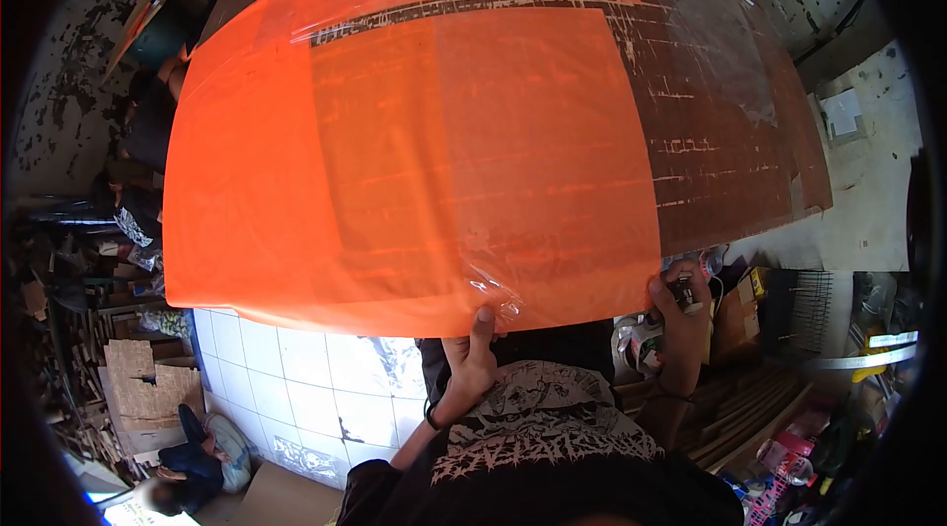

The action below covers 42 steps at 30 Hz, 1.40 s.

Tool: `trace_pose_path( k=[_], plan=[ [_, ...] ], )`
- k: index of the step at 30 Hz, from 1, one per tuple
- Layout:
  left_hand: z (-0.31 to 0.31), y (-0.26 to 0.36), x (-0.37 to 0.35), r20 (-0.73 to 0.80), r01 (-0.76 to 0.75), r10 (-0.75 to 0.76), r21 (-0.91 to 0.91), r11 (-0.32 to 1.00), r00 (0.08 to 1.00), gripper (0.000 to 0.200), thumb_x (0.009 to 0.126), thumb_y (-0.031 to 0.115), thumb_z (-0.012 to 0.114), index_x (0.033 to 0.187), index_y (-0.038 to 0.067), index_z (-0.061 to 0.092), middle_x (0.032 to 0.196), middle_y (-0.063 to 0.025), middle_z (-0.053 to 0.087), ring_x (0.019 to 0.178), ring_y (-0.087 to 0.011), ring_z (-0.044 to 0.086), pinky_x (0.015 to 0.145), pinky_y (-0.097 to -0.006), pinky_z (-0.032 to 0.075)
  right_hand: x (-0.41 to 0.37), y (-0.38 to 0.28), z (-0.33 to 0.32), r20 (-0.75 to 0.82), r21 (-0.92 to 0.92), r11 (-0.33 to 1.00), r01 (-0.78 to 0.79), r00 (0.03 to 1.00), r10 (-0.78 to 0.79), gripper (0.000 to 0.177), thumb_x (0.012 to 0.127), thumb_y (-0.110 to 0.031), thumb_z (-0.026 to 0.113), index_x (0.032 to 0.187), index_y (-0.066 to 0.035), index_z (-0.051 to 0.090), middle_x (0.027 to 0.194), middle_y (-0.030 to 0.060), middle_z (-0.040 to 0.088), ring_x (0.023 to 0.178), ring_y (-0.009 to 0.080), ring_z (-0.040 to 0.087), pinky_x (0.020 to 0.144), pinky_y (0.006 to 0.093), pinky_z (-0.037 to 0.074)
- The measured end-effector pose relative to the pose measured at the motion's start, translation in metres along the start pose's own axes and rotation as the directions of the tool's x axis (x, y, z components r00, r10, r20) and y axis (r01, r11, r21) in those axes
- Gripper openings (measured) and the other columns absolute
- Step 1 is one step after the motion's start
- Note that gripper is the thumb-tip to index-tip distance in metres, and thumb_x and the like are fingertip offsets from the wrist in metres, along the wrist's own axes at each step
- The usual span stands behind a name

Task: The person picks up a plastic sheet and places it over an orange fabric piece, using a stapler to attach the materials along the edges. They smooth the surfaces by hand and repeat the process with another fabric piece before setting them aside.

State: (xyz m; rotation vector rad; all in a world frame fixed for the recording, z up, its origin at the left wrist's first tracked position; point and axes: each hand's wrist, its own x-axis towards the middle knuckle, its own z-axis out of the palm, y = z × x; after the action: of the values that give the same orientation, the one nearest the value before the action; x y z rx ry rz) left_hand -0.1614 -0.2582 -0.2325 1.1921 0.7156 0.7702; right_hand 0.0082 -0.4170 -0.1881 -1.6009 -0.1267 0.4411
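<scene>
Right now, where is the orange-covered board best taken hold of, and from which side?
By its near edge, from below, hands apart like the left hand and right hand: the board is broad, flat and thin, so only edges fit the fingers.

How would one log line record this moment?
left hand: pinching orange sheet edge | right hand: at sheet corner | orange sheet: spread over brown board

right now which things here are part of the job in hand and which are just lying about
In hand: orange sheet, brown board, left hand, right hand.
Lying about: wood offcuts, wire rack, seated person.
</scene>
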Motion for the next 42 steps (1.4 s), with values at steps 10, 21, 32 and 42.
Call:
trace_pose_path(
  k=[10,21,32,42],
  plan=[
    [-0.004,-0.006,-0.003,0.001,0.02,-0.02,-0.083,0.996,1.0,0.017,0.098,0.019,0.05,0.093,0.004,0.057,0.068,0.0021,0.049,0.059,-0.0058,0.042,0.054,-0.0212,0.034,0.0,-0.004,0.002,0.012,-0.016,1.0,0.0,1.0,0.0,0.019,0.084,-0.004,0.067,0.086,-0.008,0.048,0.07,-0.0016,0.053,0.057,0.0026,0.044,0.05,0.0174,0.034],
    [-0.006,-0.004,-0.004,0.029,0.045,-0.041,-0.132,0.99,0.999,0.016,0.098,0.019,0.051,0.097,0.005,0.059,0.078,0.0025,0.053,0.066,-0.0047,0.045,0.057,-0.0205,0.036,-0.001,-0.008,0.005,0.02,-0.013,1.0,0.009,1.0,-0.008,0.018,0.084,-0.006,0.066,0.086,-0.008,0.048,0.069,-0.002,0.052,0.058,0.0033,0.044,0.051,0.0178,0.033],
    [-0.018,0.012,-0.003,0.187,0.358,-0.368,0.086,0.93,0.911,0.019,0.097,0.023,0.055,0.093,0.005,0.056,0.071,0.0,0.053,0.061,-0.0085,0.049,0.052,-0.0263,0.04,-0.001,-0.003,-0.002,0.018,-0.002,1.0,0.002,1.0,-0.002,0.018,0.084,-0.01,0.069,0.087,-0.008,0.051,0.071,-0.0043,0.051,0.058,0.0019,0.042,0.05,0.0176,0.033],
    [0.064,0.067,0.025,0.869,-0.884,0.163,0.452,0.119,0.467,0.049,0.082,0.021,0.06,0.127,0.004,0.052,0.134,-0.0152,0.045,0.127,-0.0265,0.041,0.105,-0.0466,0.032,0.0,-0.012,-0.002,-0.04,-0.028,0.999,0.022,0.999,-0.023,0.018,0.084,-0.007,0.068,0.086,-0.008,0.051,0.069,-0.0023,0.054,0.055,0.0017,0.045,0.046,0.0163,0.032]
  ],
)
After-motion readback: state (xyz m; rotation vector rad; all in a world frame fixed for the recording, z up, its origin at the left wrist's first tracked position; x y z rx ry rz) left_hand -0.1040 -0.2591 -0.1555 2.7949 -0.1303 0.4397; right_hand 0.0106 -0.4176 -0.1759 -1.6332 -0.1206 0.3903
